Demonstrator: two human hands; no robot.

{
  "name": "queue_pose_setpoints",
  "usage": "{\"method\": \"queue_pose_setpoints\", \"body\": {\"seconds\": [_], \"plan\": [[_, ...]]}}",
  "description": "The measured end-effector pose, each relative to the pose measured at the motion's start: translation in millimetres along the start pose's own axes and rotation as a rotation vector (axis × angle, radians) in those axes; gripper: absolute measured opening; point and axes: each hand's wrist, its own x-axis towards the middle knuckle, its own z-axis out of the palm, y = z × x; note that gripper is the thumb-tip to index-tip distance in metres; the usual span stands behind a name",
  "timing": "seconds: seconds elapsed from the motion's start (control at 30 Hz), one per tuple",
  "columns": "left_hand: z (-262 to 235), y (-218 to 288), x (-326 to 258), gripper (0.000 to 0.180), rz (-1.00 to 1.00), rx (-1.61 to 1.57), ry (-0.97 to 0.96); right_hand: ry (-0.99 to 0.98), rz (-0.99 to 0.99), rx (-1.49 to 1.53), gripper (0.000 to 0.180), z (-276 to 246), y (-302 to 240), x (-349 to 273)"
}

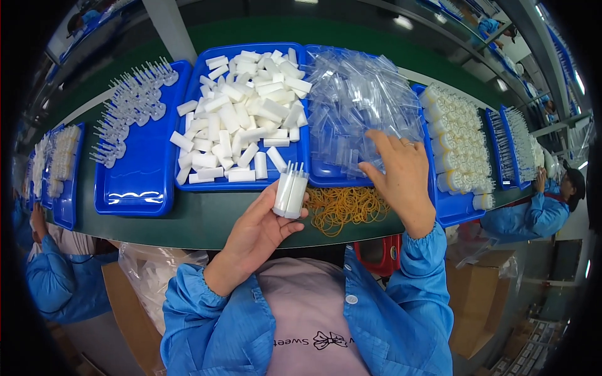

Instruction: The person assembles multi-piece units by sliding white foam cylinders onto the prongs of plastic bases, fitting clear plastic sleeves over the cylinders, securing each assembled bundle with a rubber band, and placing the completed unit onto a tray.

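My left hand (251,227) is closed around a clear plastic pronged holder (291,194) with white cylinders in it. Its thin pins point up, and its round base rests by my fingers. My right hand (403,178) reaches to the near right part of a blue tray heaped with clear plastic sleeves (351,94). Thumb and forefinger are spread apart, and nothing shows between them; the other fingertips are partly hidden. Just behind my left hand, white foam-like cylinders (241,116) fill another blue tray (204,56).
On the left, a blue tray (135,188) carries several pronged holders (135,103). Tan rubber bands (345,210) lie loose near the table edge. Finished-looking banded bundles (454,138) crowd a right-hand tray. Co-workers (533,210) sit at both sides. Open cardboard boxes (480,294) stand below.
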Motion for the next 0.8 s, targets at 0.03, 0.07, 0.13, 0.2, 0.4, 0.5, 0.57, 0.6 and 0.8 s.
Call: {"method": "queue_pose_setpoints", "body": {"seconds": [0.03,0.07,0.13,0.2,0.4,0.5,0.57,0.6,0.8], "plan": [[1,0,-1,0.046,0.012,0.012,-0.025,0.018,-0.034,-0.045,0.036,10,4,-1],[1,1,-2,0.046,0.023,0.012,-0.022,0.038,-0.070,-0.087,0.030,15,7,0],[-1,4,-7,0.047,0.001,0.028,-0.014,0.089,-0.067,-0.025,0.025,20,7,3],[-2,1,-6,0.049,-0.059,-0.040,-0.032,0.234,-0.054,0.106,0.018,19,10,5],[6,0,-6,0.053,0.059,-0.046,-0.165,0.179,0.323,1.031,0.032,-2,-6,-8],[14,5,-16,0.055,0.135,0.172,-0.126,0.137,0.197,1.070,0.030,-12,-8,-18],[16,4,-21,0.056,0.232,0.374,-0.102,0.199,-0.017,0.993,0.027,-15,-14,-20],[17,3,-22,0.056,0.230,0.380,-0.099,0.202,-0.015,0.998,0.027,-18,-18,-21],[14,-4,-26,0.057,0.382,0.501,-0.129,0.269,0.004,1.274,0.024,-27,-49,-29]]}}
